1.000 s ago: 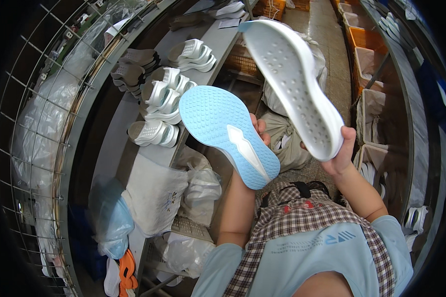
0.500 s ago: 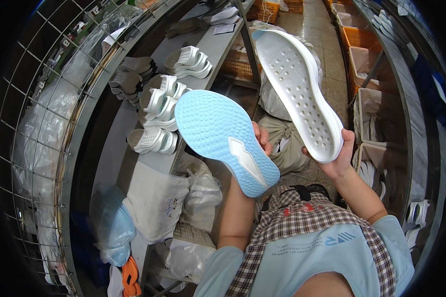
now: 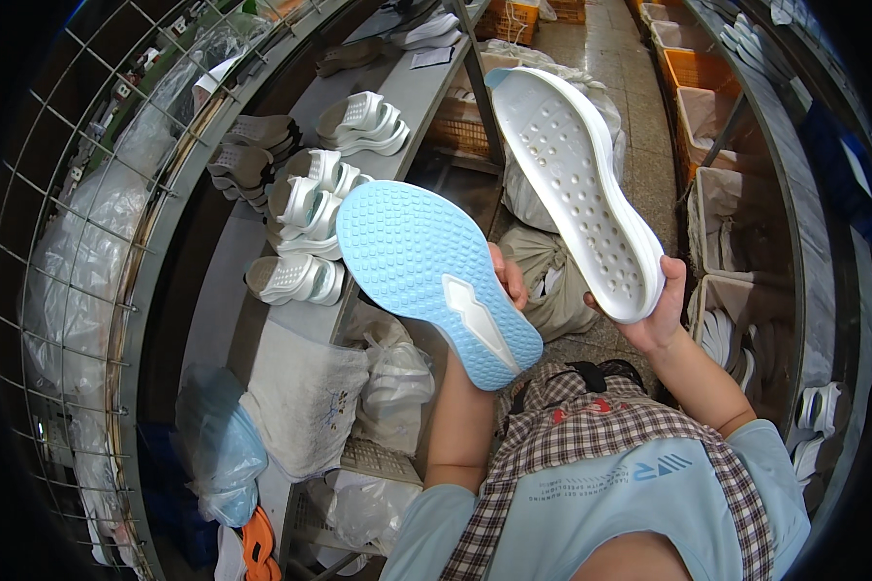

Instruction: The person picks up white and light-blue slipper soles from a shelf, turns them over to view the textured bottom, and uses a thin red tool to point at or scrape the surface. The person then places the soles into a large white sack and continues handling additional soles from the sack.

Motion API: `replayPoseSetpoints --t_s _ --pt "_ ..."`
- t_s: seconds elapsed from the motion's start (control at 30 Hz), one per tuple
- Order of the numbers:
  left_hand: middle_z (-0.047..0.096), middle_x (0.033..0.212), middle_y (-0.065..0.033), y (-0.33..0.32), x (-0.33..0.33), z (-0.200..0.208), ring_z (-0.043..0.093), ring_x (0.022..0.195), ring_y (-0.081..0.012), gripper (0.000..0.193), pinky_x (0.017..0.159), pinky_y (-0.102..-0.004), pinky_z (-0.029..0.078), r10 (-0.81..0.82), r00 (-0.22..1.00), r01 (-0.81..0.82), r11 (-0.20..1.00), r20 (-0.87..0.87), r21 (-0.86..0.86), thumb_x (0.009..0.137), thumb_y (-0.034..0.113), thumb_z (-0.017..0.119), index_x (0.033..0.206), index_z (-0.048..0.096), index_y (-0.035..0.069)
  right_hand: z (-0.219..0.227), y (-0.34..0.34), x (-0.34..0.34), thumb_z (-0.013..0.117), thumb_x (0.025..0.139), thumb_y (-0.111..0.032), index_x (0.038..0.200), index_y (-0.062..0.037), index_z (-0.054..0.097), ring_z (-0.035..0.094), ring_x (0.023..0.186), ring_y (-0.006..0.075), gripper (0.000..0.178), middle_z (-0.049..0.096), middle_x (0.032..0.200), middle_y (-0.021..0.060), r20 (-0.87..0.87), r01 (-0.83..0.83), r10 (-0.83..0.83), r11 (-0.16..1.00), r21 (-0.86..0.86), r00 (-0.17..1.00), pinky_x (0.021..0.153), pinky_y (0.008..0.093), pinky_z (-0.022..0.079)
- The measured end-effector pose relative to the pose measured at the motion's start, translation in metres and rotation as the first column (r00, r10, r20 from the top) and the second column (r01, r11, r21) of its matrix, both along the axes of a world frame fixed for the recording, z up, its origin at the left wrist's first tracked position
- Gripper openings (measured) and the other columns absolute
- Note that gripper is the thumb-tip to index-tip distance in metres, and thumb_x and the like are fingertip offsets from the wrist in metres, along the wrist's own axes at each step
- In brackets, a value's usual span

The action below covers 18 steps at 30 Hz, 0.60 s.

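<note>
Grey bench [image 3: 234, 242] on your left, lined bins [image 3: 734, 197] on your right

Near you on the bench lies a pale towel [image 3: 305, 397] with a small pattern, between a bluish plastic bag [image 3: 228, 465] and a whitish plastic bag [image 3: 397, 378]. Farther along the bench you have a sheet of paper [image 3: 432, 58]. Ahead of you, a bunched cloth sack [image 3: 560, 308] sits on the tiled floor [image 3: 652, 136]; an orange crate [image 3: 520, 24] stands at the far end.

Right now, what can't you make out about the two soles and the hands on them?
In the head view:
Left hand: mostly hidden behind the blue sole.
Blue sole's far side: turned away from the camera.
Right hand: some fingers hidden by the white sole.
White sole's underside: facing away.
</note>
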<state>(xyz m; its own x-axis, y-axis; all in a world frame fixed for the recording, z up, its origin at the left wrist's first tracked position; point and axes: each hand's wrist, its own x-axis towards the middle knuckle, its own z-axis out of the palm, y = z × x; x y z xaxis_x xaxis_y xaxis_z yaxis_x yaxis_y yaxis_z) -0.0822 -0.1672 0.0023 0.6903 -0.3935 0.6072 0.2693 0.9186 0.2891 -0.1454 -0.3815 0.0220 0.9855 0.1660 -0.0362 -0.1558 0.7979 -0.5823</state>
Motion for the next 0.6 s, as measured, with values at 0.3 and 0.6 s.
replayPoseSetpoints --t_s 0.3,0.6 --pt "0.05 0.104 -0.0125 0.005 -0.012 -0.007 0.055 0.07 -0.0261 0.045 0.057 -0.0342 0.045 0.177 0.983 -0.173 0.983 -0.056 0.064 0.085 0.035 0.061 0.113 0.05 0.001 -0.006 -0.003 0.001 0.064 0.066 -0.044 0.133 -0.0118 0.042 0.043 0.12 0.0279 0.077 0.039 0.135 0.0158 0.277 0.252 -0.11 0.793 -0.555 0.955 0.095 0.0454 0.04" --pt "0.046 0.104 -0.0088 -0.001 -0.012 -0.02 0.052 0.063 -0.0229 0.037 0.055 -0.0328 0.039 0.216 0.964 -0.196 0.971 -0.153 0.136 0.086 0.031 0.062 0.107 0.05 0.003 -0.009 -0.038 -0.001 0.074 0.049 -0.017 0.126 -0.0084 0.047 0.04 0.114 0.0413 0.082 0.038 0.131 0.022 0.818 0.823 0.124 -0.183 -0.538 0.562 0.096 0.0478 0.034"
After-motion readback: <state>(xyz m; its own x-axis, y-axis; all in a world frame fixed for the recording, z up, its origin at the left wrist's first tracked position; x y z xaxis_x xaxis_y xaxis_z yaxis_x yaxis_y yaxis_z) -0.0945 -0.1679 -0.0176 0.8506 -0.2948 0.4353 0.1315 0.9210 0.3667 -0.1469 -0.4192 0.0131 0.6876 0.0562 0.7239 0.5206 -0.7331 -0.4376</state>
